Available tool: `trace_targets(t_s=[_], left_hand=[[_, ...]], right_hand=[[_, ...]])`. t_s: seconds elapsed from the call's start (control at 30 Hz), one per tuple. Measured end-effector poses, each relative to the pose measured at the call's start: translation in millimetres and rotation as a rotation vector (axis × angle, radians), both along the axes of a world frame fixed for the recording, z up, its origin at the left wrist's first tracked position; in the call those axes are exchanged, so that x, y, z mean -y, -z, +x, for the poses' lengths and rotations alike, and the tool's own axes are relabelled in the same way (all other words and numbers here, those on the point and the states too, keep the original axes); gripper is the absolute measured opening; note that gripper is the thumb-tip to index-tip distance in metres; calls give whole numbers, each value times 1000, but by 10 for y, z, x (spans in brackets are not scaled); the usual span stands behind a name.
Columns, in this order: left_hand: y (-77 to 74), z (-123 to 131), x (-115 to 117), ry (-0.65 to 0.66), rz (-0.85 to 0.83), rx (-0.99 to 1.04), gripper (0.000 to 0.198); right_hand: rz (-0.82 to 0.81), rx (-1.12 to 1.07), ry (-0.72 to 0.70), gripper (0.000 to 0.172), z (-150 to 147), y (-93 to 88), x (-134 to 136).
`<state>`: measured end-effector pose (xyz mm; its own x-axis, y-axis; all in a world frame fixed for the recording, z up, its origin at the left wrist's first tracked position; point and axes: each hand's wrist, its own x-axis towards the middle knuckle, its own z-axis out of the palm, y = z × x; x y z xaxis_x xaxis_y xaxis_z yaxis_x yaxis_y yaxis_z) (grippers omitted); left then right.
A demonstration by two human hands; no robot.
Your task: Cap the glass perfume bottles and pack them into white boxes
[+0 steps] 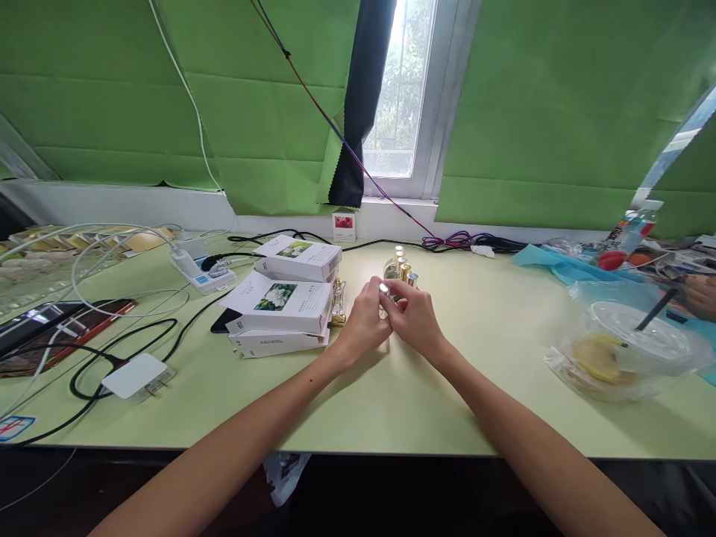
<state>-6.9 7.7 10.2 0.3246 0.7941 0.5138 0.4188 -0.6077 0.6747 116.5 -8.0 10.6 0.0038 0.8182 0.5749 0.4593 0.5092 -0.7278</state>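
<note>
My left hand [362,318] and my right hand [415,313] meet over the middle of the table. Between them is a small glass bottle with a shiny silver cap [383,289]; the fingers of both hands close round it and hide most of its body. Just beyond the hands stands a row of several small glass bottles with gold and silver caps [403,267]. To the left of my left hand, more glass bottles [338,297] with gold parts lie or stand beside white cartons. The upper carton [285,306] carries a white flower picture and has an open flap.
Another white carton [299,257] lies farther back, and a small box [344,226] stands by the wall. At left are a power strip [202,272], a white charger [139,377] and cables. A bagged lidded drink cup [620,343] stands right, near another person's hand [702,294].
</note>
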Motion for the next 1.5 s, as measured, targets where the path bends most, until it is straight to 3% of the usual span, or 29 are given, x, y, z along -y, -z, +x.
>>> trace_targets(t_s=[0.83,1.5], left_hand=[[-1,-3,2,1,-25,7,21],[6,16,11,-28,-19,42,24]], right_hand=[[8,2,-2,23,0,11,-17],[40,55,125,21,-22,12,-13]])
